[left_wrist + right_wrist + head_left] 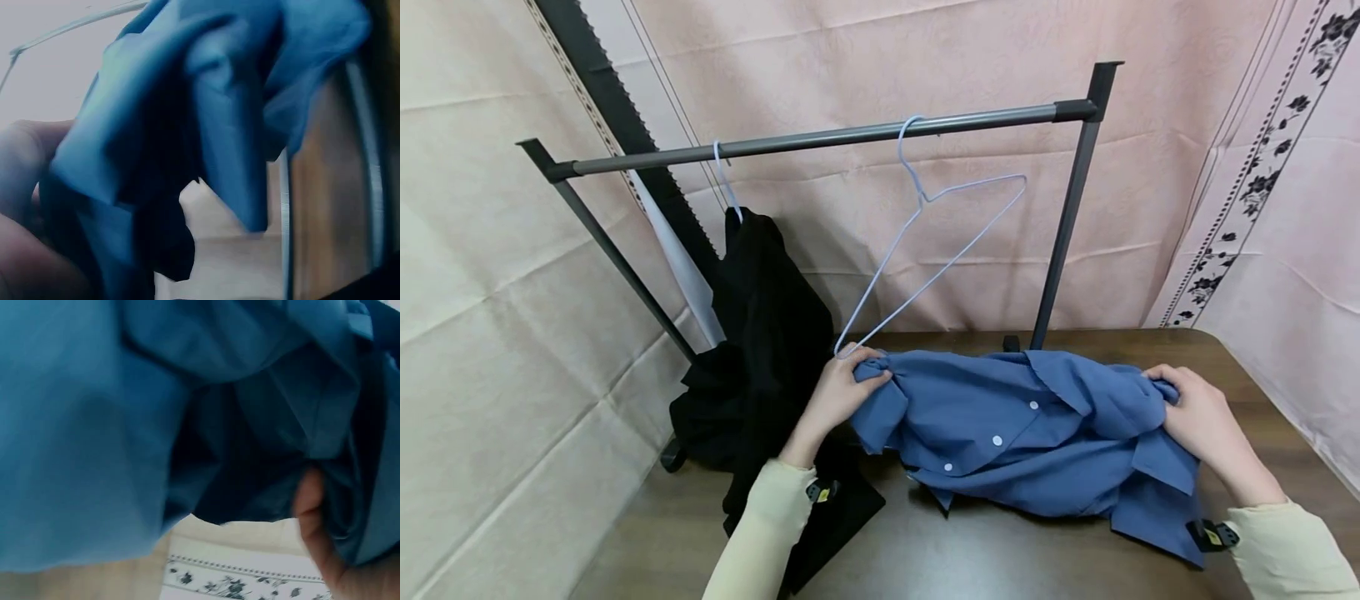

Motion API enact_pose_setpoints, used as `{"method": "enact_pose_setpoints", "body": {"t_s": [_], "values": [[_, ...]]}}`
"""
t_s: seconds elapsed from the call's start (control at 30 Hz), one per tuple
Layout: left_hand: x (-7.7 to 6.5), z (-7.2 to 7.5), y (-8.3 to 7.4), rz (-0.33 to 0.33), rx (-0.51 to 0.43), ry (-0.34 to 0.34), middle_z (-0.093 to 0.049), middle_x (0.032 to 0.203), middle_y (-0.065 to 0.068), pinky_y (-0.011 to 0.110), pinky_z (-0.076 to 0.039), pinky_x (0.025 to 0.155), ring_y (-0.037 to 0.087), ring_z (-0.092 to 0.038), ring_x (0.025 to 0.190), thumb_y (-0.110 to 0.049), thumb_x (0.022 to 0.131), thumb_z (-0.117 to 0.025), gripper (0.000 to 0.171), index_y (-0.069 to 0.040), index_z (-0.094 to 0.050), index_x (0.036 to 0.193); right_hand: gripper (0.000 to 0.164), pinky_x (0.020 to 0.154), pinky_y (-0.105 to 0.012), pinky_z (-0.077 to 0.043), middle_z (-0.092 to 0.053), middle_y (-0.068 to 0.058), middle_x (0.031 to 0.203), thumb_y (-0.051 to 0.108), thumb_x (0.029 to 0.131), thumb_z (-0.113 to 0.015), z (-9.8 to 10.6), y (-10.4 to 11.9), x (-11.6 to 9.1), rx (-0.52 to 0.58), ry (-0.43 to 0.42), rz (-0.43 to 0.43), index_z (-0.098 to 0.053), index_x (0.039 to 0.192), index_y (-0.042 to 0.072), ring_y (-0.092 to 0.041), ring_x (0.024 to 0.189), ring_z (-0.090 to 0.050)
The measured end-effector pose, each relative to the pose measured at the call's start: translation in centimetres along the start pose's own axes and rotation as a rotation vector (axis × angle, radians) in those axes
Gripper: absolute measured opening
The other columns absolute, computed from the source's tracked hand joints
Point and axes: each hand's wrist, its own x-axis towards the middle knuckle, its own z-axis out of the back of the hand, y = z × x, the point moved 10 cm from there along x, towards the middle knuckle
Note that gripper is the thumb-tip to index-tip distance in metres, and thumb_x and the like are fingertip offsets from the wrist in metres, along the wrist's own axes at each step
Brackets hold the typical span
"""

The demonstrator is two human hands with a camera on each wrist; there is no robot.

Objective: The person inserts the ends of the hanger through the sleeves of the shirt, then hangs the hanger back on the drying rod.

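Observation:
A blue button-up shirt [992, 429] with white buttons is held up by both hands, bunched and stretched sideways above the table. My left hand [835, 396] pinches its left end, close to the lower left corner of a light-blue wire hanger [921, 198] that hangs tilted from the rail. Whether those fingers also hold the wire cannot be told. The shirt's right end is gripped by my right hand [1202, 417]. In the left wrist view, blue folds [231, 119] hide most of the fingers. The right wrist view shows a finger and thumb area against the gathered cloth [250, 444].
A dark metal clothes rack [820, 138] stands on the brown wooden table [970, 558]. At its left, a black garment [775, 317] hangs from another light-blue hanger [727, 183], its lower part spilling onto the table. Pale fabric curtains [1150, 167] enclose the back and sides.

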Motion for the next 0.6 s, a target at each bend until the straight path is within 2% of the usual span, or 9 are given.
{"method": "enact_pose_setpoints", "body": {"t_s": [0.13, 0.23, 0.3, 0.43, 0.6], "values": [[0.8, -2.5, 1.9, 0.037, 0.133, 0.091, -0.063, 0.116, 0.010, 0.050, -0.044, 0.095, 0.031, -0.057, 0.110, -0.019, 0.091, -0.076, 0.028, -0.011, -0.073, 0.118, 0.030, 0.082, -0.065, -0.044, -0.060, -0.037, 0.111, 0.010, 0.090, -0.064, -2.1, -1.3, -0.4, -0.043, 0.198, -0.007, -0.063, 0.115, -0.007, -0.057, 0.102, -0.056], [0.9, -3.1, 2.8, 0.053, 0.210, 0.122, -0.061, 0.124, 0.010, 0.057, -0.039, 0.094, 0.034, -0.050, 0.120, -0.017, 0.092, -0.075, 0.034, -0.016, -0.071, 0.125, 0.037, 0.084, -0.064, -0.044, -0.057, -0.039, 0.116, 0.013, 0.091, -0.064, -2.6, -1.6, -0.6, -0.061, 0.293, -0.015, -0.060, 0.120, -0.010, -0.058, 0.107, -0.053], [0.8, -2.7, 2.8, 0.054, 0.231, 0.115, -0.058, 0.129, 0.010, 0.060, -0.034, 0.095, 0.036, -0.045, 0.125, -0.012, 0.091, -0.074, 0.038, -0.018, -0.069, 0.129, 0.040, 0.084, -0.065, -0.043, -0.054, -0.040, 0.118, 0.009, 0.088, -0.063, -2.2, -1.4, -0.5, -0.070, 0.317, -0.014, -0.058, 0.122, -0.010, -0.058, 0.107, -0.052], [0.1, -0.7, 1.5, 0.014, 0.218, 0.060, -0.055, 0.134, 0.011, 0.061, -0.029, 0.099, 0.036, -0.040, 0.129, -0.002, 0.089, -0.070, 0.044, -0.018, -0.068, 0.130, 0.047, 0.080, -0.066, -0.040, -0.046, -0.040, 0.128, -0.002, 0.082, -0.061, -0.8, -0.2, 0.3, -0.067, 0.334, 0.006, -0.056, 0.129, -0.005, -0.058, 0.110, -0.048], [-0.9, 1.6, -1.0, -0.071, 0.180, -0.008, -0.055, 0.134, 0.011, 0.055, -0.034, 0.101, 0.034, -0.044, 0.127, -0.008, 0.091, -0.072, 0.037, -0.015, -0.069, 0.128, 0.054, 0.086, -0.070, -0.032, -0.040, -0.037, 0.137, -0.009, 0.083, -0.065, 2.0, 2.7, 1.2, -0.001, 0.296, 0.082, -0.053, 0.135, 0.000, -0.060, 0.122, -0.037]]}}
